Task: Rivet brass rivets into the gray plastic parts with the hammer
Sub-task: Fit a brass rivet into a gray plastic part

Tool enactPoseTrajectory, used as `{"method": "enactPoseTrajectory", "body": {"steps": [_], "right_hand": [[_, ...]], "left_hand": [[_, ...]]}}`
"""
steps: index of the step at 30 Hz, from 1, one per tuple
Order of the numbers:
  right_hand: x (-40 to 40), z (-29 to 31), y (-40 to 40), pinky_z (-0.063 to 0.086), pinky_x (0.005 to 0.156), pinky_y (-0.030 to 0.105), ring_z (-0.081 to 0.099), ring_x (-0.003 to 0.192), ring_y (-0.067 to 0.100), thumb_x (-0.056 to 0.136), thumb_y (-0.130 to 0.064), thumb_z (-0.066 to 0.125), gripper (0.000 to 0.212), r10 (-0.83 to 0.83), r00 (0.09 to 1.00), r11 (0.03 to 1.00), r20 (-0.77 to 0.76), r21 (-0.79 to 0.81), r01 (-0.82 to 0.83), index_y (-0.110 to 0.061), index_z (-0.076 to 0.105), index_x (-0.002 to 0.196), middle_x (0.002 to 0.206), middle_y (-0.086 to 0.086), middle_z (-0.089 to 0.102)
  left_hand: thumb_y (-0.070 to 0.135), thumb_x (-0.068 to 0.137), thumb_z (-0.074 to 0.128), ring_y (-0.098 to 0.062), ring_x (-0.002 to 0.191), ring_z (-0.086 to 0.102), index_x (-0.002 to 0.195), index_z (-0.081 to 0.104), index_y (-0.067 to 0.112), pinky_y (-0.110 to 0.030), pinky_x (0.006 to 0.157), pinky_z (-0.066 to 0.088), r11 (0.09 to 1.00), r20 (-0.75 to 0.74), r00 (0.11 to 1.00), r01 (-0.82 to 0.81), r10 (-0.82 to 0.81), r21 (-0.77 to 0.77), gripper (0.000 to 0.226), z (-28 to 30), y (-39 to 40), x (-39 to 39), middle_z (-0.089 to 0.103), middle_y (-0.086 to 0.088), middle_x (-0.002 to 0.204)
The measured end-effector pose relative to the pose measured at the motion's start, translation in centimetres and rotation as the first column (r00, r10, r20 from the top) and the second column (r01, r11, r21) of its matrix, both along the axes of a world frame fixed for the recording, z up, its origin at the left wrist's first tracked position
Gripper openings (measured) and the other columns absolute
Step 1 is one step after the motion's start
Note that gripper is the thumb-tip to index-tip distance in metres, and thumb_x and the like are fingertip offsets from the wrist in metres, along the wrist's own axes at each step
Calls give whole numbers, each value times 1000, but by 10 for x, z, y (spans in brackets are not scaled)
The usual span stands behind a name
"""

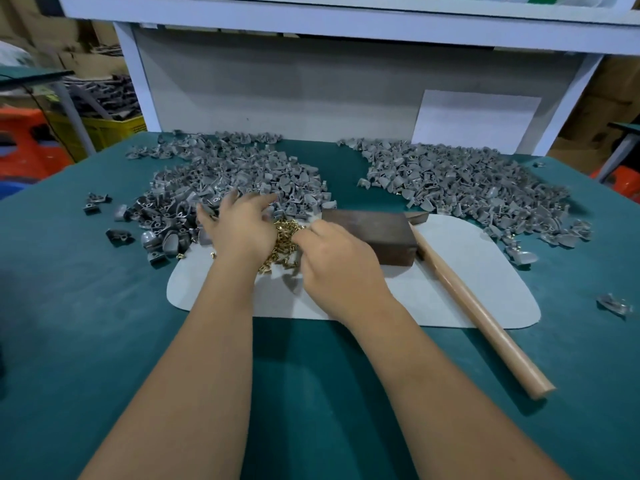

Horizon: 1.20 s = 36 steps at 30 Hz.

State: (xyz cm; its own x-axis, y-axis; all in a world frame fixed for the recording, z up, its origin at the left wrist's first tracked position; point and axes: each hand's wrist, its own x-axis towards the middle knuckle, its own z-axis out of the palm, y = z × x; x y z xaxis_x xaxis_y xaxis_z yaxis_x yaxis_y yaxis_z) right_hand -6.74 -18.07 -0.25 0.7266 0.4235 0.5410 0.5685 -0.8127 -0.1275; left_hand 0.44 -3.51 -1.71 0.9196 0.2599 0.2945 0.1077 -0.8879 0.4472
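Observation:
My left hand [239,225] reaches forward with its fingers spread on the near edge of the left pile of gray plastic parts [235,174]. Between my hands, a heap of brass rivets [282,239] lies on the white pad [433,296]. My right hand [334,263] has its fingers curled down into that heap, pinching at rivets; the fingertips are hidden. The hammer lies to the right on the pad, its wooden handle [481,310] pointing toward me and its head mostly hidden behind a dark brown block [375,233].
A second pile of gray parts [467,190], some showing brass, spreads at the back right of the green table [104,323]. Loose gray parts lie at the far left [119,235] and far right [613,304]. A white shelf frame [138,81] backs the table.

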Motion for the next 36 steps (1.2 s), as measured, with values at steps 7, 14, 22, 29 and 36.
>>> {"method": "enactPoseTrajectory", "body": {"steps": [7,14,22,29,36], "right_hand": [[5,-6,4,37,69,29,44,108,20,91,-13,45,22,35,993,982,-114,-181,-55,-14,62,105,108,2,54],[7,-8,4,45,81,31,43,106,18,94,-13,48,16,77,983,985,-168,-141,-101,-13,63,99,103,1,55],[4,-10,8,33,66,28,44,104,22,85,-1,51,18,63,990,991,-124,-109,-77,-9,59,99,102,5,56],[5,-5,0,44,73,41,46,94,25,82,-1,55,11,48,993,980,-106,196,-26,-5,61,90,94,7,56],[10,0,-7,44,76,33,55,87,20,79,1,61,22,100,979,918,-178,395,-22,-13,70,92,82,-8,52]], "left_hand": [[11,95,42,-25,134,46,133,59,32,-59,119,3,997,-22,997,79,-79,-16,47,-3,-4,3,59,-1,138],[22,90,61,-24,113,53,94,73,34,-43,99,26,996,112,992,-56,63,-65,18,1,-3,-2,72,5,97],[14,90,68,-15,82,66,101,71,20,-31,77,56,716,338,941,225,16,-661,14,17,-14,-8,69,6,86],[-3,89,66,-9,69,72,94,69,15,-16,65,54,301,431,895,444,-114,-844,19,27,-36,-15,73,-1,82],[-4,85,69,-12,81,70,95,70,26,-27,80,58,390,414,889,457,-195,-799,31,25,-42,-18,70,-1,91]]}}
